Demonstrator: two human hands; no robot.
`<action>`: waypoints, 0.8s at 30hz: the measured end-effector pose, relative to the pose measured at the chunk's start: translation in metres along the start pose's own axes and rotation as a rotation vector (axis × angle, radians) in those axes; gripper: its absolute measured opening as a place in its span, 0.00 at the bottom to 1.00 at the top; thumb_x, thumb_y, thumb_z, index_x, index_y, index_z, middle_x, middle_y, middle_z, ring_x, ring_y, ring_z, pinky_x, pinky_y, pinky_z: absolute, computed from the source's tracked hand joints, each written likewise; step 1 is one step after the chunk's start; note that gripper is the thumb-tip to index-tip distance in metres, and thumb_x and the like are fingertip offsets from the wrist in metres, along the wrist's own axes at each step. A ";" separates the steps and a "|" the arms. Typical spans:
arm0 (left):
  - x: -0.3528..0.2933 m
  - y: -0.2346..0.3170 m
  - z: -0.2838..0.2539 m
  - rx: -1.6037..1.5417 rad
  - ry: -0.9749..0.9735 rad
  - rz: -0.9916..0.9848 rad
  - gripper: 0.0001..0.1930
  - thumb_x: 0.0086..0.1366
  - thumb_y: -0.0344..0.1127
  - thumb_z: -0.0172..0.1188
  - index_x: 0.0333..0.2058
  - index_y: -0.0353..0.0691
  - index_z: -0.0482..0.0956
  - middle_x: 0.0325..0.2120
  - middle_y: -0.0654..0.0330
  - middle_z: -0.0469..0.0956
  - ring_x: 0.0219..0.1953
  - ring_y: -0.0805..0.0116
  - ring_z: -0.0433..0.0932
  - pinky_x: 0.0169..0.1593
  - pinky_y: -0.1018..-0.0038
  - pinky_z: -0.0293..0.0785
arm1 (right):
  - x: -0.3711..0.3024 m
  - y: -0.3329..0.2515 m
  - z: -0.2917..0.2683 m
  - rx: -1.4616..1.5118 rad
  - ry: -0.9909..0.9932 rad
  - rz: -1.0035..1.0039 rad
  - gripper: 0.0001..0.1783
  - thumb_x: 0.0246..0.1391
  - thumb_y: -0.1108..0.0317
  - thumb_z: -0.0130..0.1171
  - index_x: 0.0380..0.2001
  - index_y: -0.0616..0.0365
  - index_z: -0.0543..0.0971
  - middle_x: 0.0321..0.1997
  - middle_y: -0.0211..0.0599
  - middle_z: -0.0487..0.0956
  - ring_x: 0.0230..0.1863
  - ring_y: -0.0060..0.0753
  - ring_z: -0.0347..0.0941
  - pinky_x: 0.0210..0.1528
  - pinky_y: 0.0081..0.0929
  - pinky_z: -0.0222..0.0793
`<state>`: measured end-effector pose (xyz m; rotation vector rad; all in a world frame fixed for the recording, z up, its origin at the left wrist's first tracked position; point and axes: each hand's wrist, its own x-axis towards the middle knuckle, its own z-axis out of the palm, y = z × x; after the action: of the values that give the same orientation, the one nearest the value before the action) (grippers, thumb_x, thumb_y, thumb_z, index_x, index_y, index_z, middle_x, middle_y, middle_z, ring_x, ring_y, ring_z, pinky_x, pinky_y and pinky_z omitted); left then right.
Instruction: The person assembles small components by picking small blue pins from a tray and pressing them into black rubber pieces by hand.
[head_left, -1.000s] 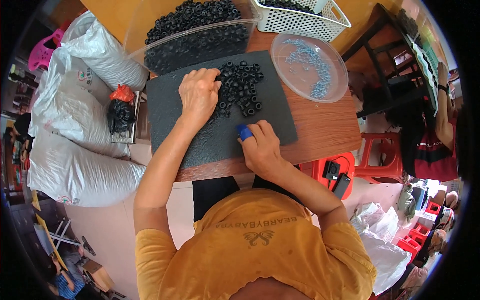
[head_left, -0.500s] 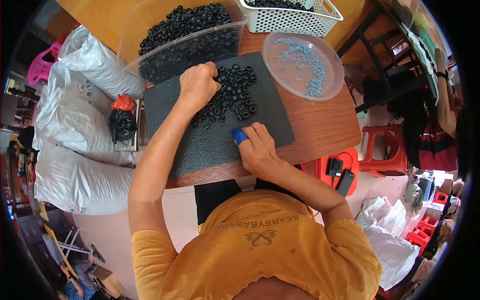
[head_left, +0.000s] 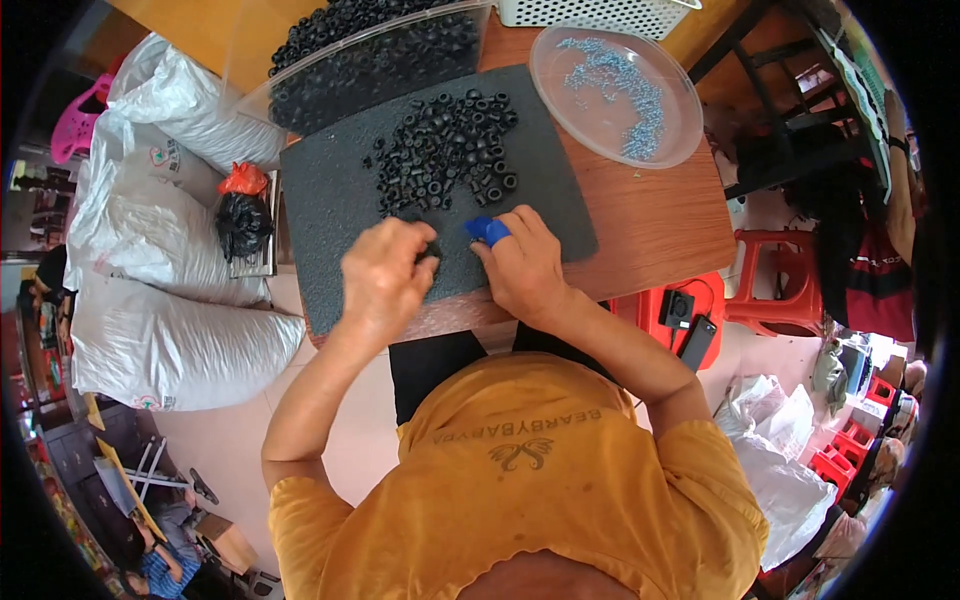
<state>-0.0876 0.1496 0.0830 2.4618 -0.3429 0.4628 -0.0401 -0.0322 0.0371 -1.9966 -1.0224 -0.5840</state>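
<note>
My left hand (head_left: 388, 275) is above the front part of a dark grey mat (head_left: 335, 240). Its fingers are curled toward the thumb, and any small piece between them cannot be made out. Close by on the right is my right hand (head_left: 525, 260), its fingers bent around a blue finger-worn tool (head_left: 488, 229) whose narrow end points left, toward the other hand. Just beyond both hands, a loose pile of small black ring-shaped rubber parts (head_left: 445, 145) lies on the mat.
A clear tub (head_left: 375, 62) full of black parts stands behind the mat. Right of it is a round clear lid (head_left: 600, 125) bearing small light-blue bits, with a white perforated basket (head_left: 605, 14) behind. White sacks (head_left: 185, 345) stand left; a red stool (head_left: 775, 290) is at right.
My left hand has come back from the pile's far left side to the mat's front, beside my right hand. My right hand has shifted slightly; the view has tilted a little.
</note>
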 end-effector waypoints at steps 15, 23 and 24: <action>-0.023 0.009 0.009 -0.528 -0.038 -0.441 0.11 0.51 0.24 0.64 0.35 0.30 0.75 0.26 0.60 0.75 0.26 0.73 0.74 0.28 0.76 0.70 | 0.006 -0.019 -0.016 0.335 -0.051 0.434 0.12 0.44 0.77 0.62 0.36 0.62 0.75 0.27 0.33 0.73 0.27 0.26 0.68 0.30 0.23 0.65; -0.017 0.026 0.010 -0.769 0.142 -0.402 0.11 0.52 0.22 0.63 0.36 0.32 0.77 0.29 0.62 0.76 0.26 0.77 0.74 0.29 0.81 0.71 | 0.017 -0.032 -0.033 0.801 -0.098 0.800 0.13 0.49 0.76 0.61 0.40 0.62 0.75 0.33 0.25 0.74 0.35 0.14 0.68 0.39 0.16 0.66; -0.017 0.026 0.009 -0.508 0.156 -0.235 0.12 0.49 0.21 0.64 0.35 0.33 0.78 0.28 0.61 0.76 0.25 0.76 0.74 0.29 0.80 0.70 | 0.018 -0.034 -0.034 0.796 -0.116 0.814 0.13 0.49 0.76 0.61 0.40 0.63 0.75 0.33 0.26 0.74 0.35 0.14 0.68 0.39 0.15 0.66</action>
<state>-0.1093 0.1262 0.0826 1.9284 -0.0867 0.4044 -0.0587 -0.0399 0.0842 -1.5171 -0.3227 0.3462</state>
